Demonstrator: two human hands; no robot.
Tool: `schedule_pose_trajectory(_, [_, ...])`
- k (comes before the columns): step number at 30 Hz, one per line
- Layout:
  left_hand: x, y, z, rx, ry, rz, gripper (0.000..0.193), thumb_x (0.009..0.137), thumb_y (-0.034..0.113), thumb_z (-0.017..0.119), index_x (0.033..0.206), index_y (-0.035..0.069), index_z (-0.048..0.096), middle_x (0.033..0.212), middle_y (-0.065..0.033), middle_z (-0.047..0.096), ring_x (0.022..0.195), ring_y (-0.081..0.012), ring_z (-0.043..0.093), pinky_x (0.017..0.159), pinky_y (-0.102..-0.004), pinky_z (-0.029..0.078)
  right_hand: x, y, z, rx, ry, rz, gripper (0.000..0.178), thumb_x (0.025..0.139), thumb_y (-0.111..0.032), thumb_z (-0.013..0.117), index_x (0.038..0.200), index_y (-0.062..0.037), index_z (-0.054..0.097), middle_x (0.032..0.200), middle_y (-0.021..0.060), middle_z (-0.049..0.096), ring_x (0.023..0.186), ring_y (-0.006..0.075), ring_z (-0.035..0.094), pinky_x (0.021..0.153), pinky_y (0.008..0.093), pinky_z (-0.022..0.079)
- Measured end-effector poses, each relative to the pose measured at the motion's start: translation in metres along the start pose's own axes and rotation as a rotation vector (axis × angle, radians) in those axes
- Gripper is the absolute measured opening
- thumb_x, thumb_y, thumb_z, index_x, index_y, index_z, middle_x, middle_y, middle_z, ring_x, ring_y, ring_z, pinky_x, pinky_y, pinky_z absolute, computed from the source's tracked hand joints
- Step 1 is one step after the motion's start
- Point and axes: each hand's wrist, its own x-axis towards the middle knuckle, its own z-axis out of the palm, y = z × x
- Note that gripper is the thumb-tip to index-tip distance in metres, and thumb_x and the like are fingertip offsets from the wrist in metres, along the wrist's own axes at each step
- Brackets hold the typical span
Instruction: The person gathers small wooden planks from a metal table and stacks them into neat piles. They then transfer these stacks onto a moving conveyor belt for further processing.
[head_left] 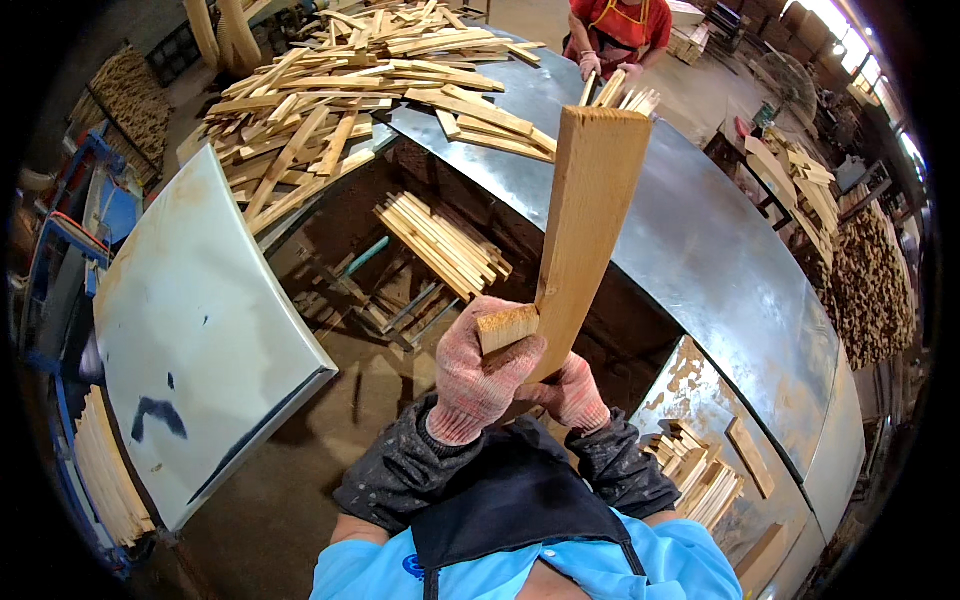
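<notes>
In pink-stained work gloves, both my hands are raised in front of my dark apron. My left hand (470, 375) is closed around a wooden strip (508, 328), whose rough sawn end faces up. Against that strip stands a longer, flat wooden board (595, 210), upright and reaching far above my hands. My right hand (575, 395) grips the board near its lower end, with some of the fingers hidden behind it.
A heap of loose wooden strips (300, 120) covers the metal table (720, 220) at the far left. Below lies a stacked bundle (440, 240). A pale panel (200, 340) stands left, and short pieces (700, 475) lie right. A co-worker (620, 35) holds strips across the table.
</notes>
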Motion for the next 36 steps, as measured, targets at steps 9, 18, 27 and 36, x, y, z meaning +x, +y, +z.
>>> schedule_pose_trajectory(9, [-0.003,0.007,0.009,0.174,-0.207,0.192,0.024,0.082,0.006,0.090,0.101,0.005,0.076,0.092,-0.0064,0.075,0.082,-0.0158,0.072,0.077,-0.0311,0.058,-0.017,0.027,-0.003,0.753,0.073,0.102,0.041,0.101,-0.002,0.072,0.141,-0.0016,0.064,0.140,0.0091,0.067,0.123,0.0227,0.068,0.109,0.0417,0.056])
schedule_pose_trajectory(18, [-0.010,0.008,0.021,0.167,-0.448,0.460,0.029,0.078,0.004,0.091,0.103,0.007,0.075,0.096,-0.0071,0.076,0.088,-0.0253,0.073,0.078,-0.0369,0.058,-0.030,0.018,-0.006,0.249,0.184,0.044,0.037,0.101,-0.021,0.074,0.132,-0.0010,0.069,0.120,0.0083,0.075,0.111,0.0175,0.071,0.097,0.0344,0.059])
schedule_pose_trajectory(27, [-0.020,-0.009,0.018,0.280,-0.568,0.524,0.033,0.078,0.015,0.091,0.105,0.012,0.072,0.099,-0.0042,0.074,0.093,-0.0268,0.072,0.085,-0.0411,0.056,-0.033,0.062,-0.003,1.101,-0.071,-0.214,0.050,0.105,-0.029,0.069,0.141,0.0038,0.060,0.127,0.0174,0.074,0.110,0.0219,0.075,0.096,0.0403,0.063])
schedule_pose_trajectory(36, [-0.025,-0.024,0.030,0.436,-0.581,0.454,0.032,0.079,0.017,0.091,0.103,0.012,0.070,0.100,-0.0061,0.074,0.096,-0.0294,0.072,0.087,-0.0412,0.056,-0.025,0.080,-0.030,1.287,-0.157,-0.059,0.044,0.109,-0.021,0.063,0.146,0.0021,0.058,0.131,0.0169,0.072,0.116,0.0232,0.073,0.100,0.0408,0.062])
